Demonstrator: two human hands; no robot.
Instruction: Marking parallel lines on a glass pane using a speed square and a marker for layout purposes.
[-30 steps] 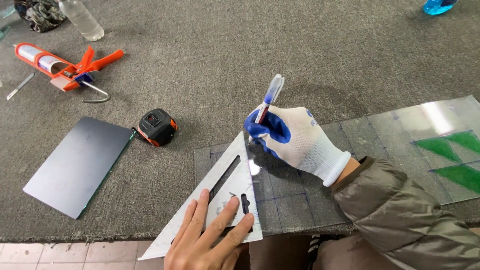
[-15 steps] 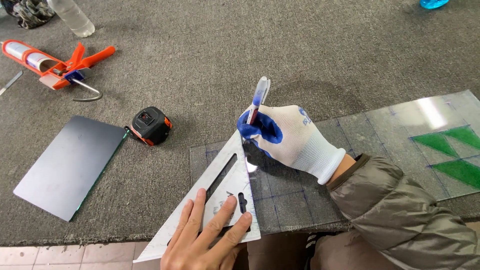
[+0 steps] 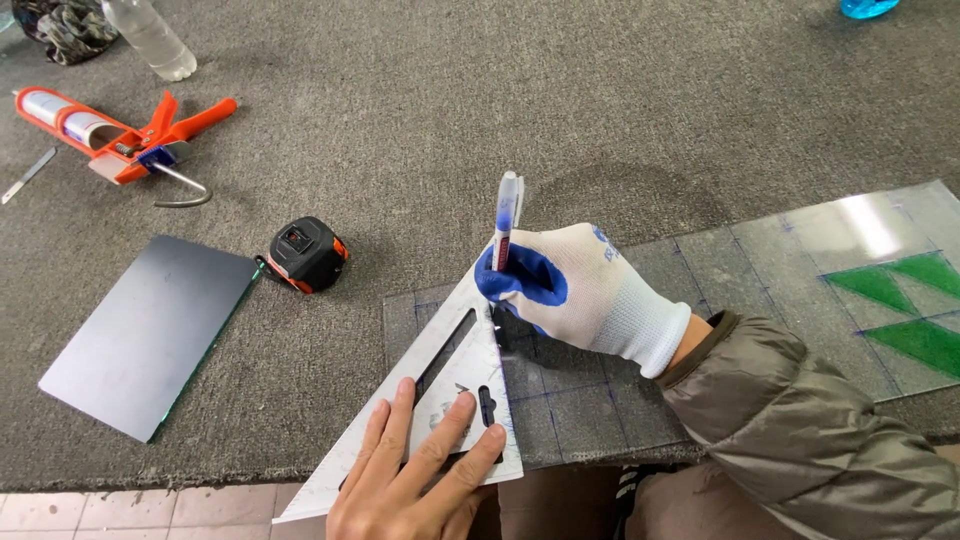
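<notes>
1. The right hand wears a white glove with blue fingertips. It pinches a marker pen between thumb and fingers, and the pen stands almost upright with its tip down at the slanted edge of the triangle square.
2. The left hand is bare. Its fingers are spread and press flat on the lower part of the triangle square, near the table's front edge.
3. The triangle square lies partly on the glass sheet and partly sticks out past its left end and over the table edge. It looks stiff, light and flat, so I judge it slides easily on glass unless it is pressed down.
4. The glass sheet lies flat on the grey carpet-covered table and reaches from the triangle square to the right edge of the view. It carries thin blue grid lines, and green triangles show at its far right part. I judge it rigid, smooth, fragile and sharp at the edges; it is safer to hold it by two opposite long edges.
5. Left of the glass sheet, just beside its corner, sits a black and orange tape measure. Further left lies a dark rectangular panel.
6. Well apart from the glass sheet, to the upper left, are an orange caulking gun, a clear plastic bottle and a small knife.
</notes>
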